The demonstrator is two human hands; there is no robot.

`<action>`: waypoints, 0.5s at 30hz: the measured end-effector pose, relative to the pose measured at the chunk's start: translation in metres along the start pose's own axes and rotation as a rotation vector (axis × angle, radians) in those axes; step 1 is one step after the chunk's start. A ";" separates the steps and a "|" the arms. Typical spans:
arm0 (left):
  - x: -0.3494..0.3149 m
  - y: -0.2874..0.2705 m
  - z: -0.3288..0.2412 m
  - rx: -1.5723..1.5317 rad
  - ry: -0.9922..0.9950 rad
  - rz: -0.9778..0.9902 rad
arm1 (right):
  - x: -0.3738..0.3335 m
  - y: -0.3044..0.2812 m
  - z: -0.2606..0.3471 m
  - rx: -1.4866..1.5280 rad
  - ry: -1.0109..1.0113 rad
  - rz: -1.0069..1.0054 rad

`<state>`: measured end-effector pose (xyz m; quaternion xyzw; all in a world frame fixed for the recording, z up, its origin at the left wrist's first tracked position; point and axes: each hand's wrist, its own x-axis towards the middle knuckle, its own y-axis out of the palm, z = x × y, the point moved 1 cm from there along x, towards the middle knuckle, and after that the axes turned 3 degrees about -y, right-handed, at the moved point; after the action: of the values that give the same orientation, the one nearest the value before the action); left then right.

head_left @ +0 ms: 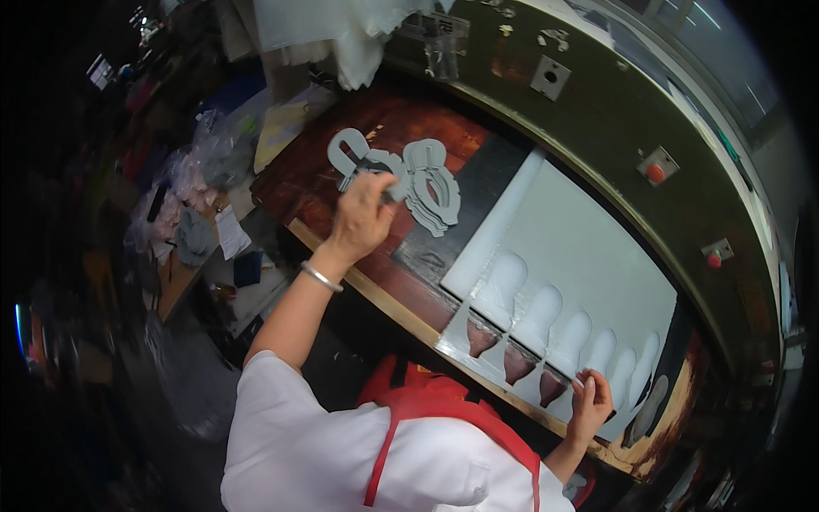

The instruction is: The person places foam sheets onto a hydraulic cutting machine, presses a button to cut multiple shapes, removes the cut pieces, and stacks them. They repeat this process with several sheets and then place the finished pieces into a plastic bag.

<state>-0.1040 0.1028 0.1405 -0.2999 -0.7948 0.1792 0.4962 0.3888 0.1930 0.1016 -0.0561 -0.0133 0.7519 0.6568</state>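
My left hand (pixel 363 220), a silvery bangle (pixel 322 276) at its wrist, is over a pile of grey curved cut-outs (pixel 348 150) on the reddish-brown board. Its fingers are curled and pinch one grey piece, partly hidden by the hand. Beside it lies a stack of grey looped cut-outs (pixel 433 183). My right hand (pixel 590 408) is at the near edge of a large pale grey sheet (pixel 589 230), thumb and fingers closed on that edge. Along this side run several rounded cut shapes (pixel 543 317), with reddish-brown gaps between strips.
Behind the board stands a dark green machine panel (pixel 589 111) with red buttons (pixel 655 173). Pale sheeting (pixel 328 30) hangs at the top. Plastic bags (pixel 205 162) and scraps crowd the left. A dark rounded piece (pixel 650 410) lies at the right end.
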 end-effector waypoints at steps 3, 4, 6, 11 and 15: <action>-0.043 0.025 0.040 0.106 -0.141 0.429 | 0.009 -0.047 -0.036 -0.293 0.020 -0.152; -0.060 0.028 0.047 0.141 -0.114 0.462 | 0.011 -0.070 -0.048 -0.339 0.036 -0.201; -0.083 0.037 0.055 0.200 -0.204 0.576 | 0.016 -0.118 -0.068 -0.568 -0.008 -0.283; -0.110 0.051 -0.003 0.013 -0.288 0.251 | 0.021 -0.204 -0.089 -1.202 0.006 -0.502; -0.134 0.078 -0.101 -0.335 -0.433 0.626 | 0.032 -0.210 -0.079 -1.064 -0.173 -0.621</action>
<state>0.0536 0.0731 0.0485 -0.5590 -0.7694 0.2488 0.1833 0.5995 0.2494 0.0404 -0.3081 -0.4549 0.4179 0.7235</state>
